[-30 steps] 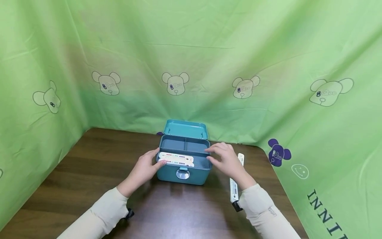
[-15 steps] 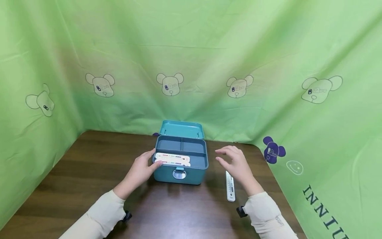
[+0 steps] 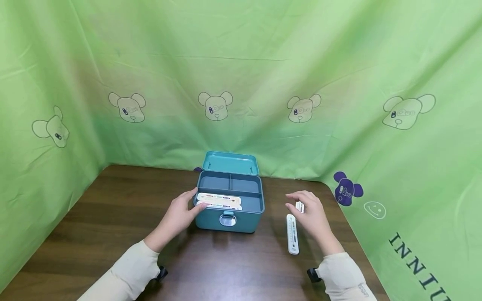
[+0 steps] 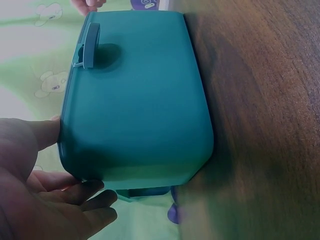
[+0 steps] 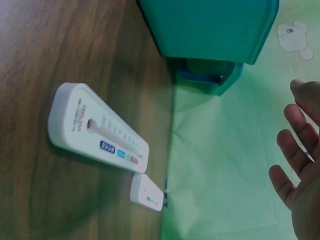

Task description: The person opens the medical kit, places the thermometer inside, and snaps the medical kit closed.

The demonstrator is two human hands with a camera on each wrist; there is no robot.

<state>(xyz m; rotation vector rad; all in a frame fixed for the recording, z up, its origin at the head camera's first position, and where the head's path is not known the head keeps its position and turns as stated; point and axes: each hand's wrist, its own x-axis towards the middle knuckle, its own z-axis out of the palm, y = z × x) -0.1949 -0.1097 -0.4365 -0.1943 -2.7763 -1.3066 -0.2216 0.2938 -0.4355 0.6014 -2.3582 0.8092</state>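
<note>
The table (image 3: 226, 267) lies beneath both hands' fingers, with the box (image 3: 244, 222) just right of the left fingers. Steadying it well likely means light, even pressure at that corner, so it neither tips nor slides. The lid (image 3: 231, 163) stands raised beyond the left fingertips. The left hand (image 3: 178, 217) grasps the box's near left corner, thumb on the front rim, fingers along the side. The right hand (image 3: 312, 215) is released, its thumb and fingertips apart around nothing, above the far thermometer (image 3: 299, 207). To take one cleanly, I would bring thumb and fingertips down on its two long edges and lift level. The right hand hides part of that thermometer from the head view, so I cannot tell whether its end touches the near thermometer (image 3: 292, 234), which lies closer to the body than the right fingertips.

Counted: one table, one box, one lid, two hands, four thermometers. Two are on the table by the right fingers; two (image 3: 218, 198) lie in the box's front compartment, just beyond the left thumb.
</note>
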